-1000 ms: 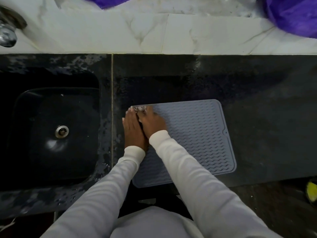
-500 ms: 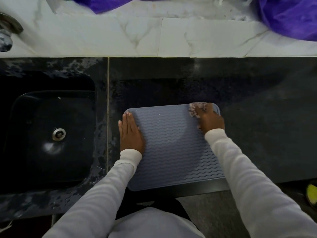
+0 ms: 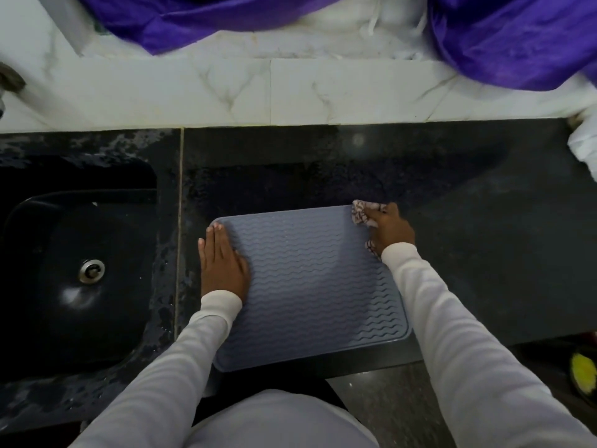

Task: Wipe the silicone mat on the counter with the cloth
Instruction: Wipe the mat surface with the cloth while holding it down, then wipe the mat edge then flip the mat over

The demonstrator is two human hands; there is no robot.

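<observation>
A black sink (image 3: 77,279) is set at the left of the dark counter (image 3: 484,253), the grey mat (image 3: 310,286) is laid near its front edge and pressed at its left side by the flat, straight-fingered left hand (image 3: 223,263), and a patterned cloth (image 3: 365,215) is gripped at the mat's far right corner by the curled right hand (image 3: 391,229).

No lettering, label, brand mark or number can be read anywhere in my view, from the purple fabric at the top of the frame down to the ridged grey mat (image 3: 310,286) at centre, which shows only its wave pattern.
</observation>
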